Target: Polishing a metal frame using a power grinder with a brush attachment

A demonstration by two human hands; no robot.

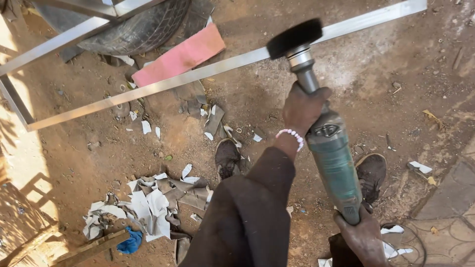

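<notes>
Polisher [326, 143] held over the dirt floor, black wheel [295, 37] touching the steel bar [198, 76] | paper scraps [143, 205] lower left of polisher | left hand [303, 108] grip wrapped around polisher neck | right hand [363, 237] grip clasping its rear end

Bare dirt ground [277, 89], torn paper scraps [148, 205], pink board [180, 54], old tyre [133, 32]
</notes>
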